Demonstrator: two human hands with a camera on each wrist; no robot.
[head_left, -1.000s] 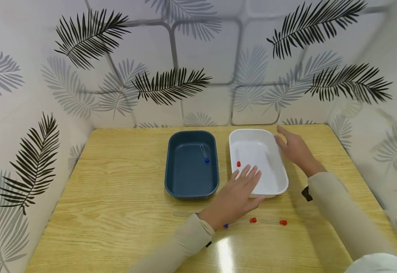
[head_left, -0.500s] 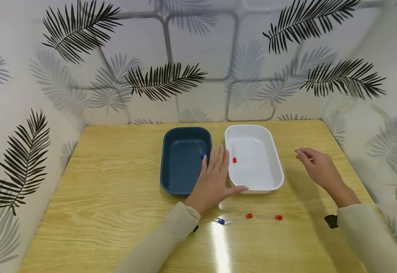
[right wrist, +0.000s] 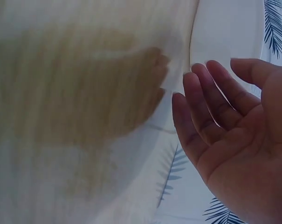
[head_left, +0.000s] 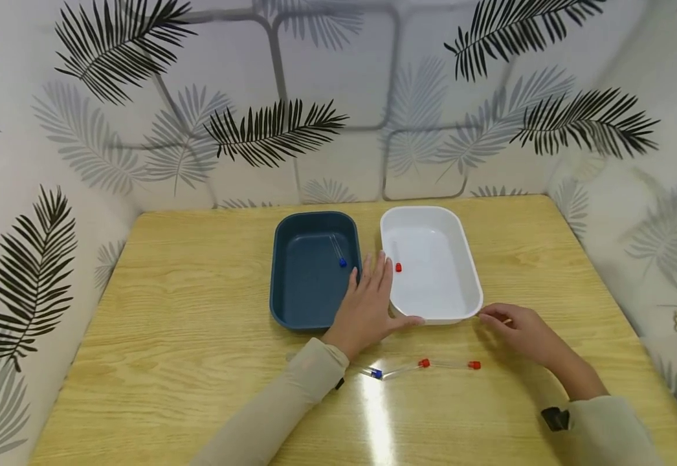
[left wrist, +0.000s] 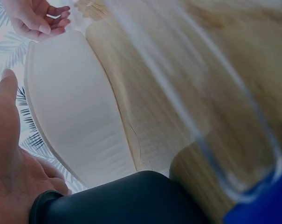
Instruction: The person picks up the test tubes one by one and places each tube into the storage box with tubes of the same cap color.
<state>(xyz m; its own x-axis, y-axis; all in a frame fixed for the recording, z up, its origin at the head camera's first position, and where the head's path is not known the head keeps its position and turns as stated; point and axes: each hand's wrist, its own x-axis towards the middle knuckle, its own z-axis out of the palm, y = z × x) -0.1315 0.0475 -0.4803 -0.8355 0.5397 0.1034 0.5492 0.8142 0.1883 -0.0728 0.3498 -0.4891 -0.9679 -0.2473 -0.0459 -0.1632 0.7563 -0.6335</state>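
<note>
My left hand spreads its fingers over the facing sides of a dark blue tray and a white tray. Its thumb lies along the white tray's front rim; contact is unclear. At that tray's front right corner is my right hand, its fingertips at the rim. The right wrist view shows those fingers loosely bent, holding nothing. A clear tube with a blue cap lies in the blue tray, and one with a red cap in the white tray.
In front of the trays, several clear tubes lie in a rough row on the wooden table. A blue cap and two red caps show; my left forearm partly covers the row. Leaf-patterned sheeting stands behind and beside the table.
My left hand has shifted left from the white tray's front to between the trays. The right hand left the white tray's far right side, swung outward, then came to its front right corner.
</note>
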